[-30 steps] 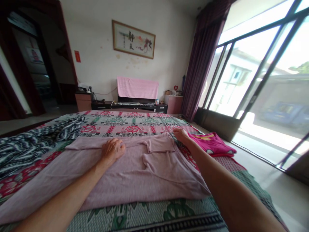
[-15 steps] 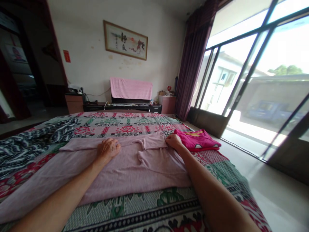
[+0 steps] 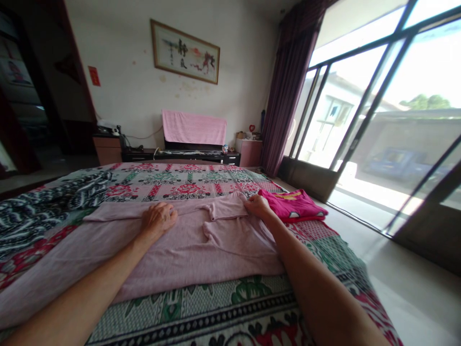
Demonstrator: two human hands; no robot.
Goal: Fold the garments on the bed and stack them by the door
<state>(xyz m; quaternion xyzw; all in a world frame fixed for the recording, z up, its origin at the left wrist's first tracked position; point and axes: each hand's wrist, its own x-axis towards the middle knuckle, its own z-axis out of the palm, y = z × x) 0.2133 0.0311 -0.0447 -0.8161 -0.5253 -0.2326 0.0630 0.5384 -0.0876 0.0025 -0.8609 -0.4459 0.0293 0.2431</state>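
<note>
A pale lilac knit garment (image 3: 187, 250) lies spread flat across the bed, its far edge folded over. My left hand (image 3: 157, 218) rests on that far fold near the middle, fingers curled and pinching the cloth. My right hand (image 3: 256, 205) grips the garment's far right corner, fingers closed on the fabric. A folded bright pink garment (image 3: 293, 204) lies just right of my right hand at the bed's edge.
The bed carries a green, pink and white floral cover (image 3: 187, 180). A dark patterned blanket (image 3: 43, 202) is bunched at the left. Beyond stand a low cabinet with a pink cloth (image 3: 193, 127), a purple curtain (image 3: 284, 91) and large windows (image 3: 389, 105) on the right.
My right hand has drawn the garment's right corner inwards to the left. The view has shifted slightly. My left hand stays on the fold.
</note>
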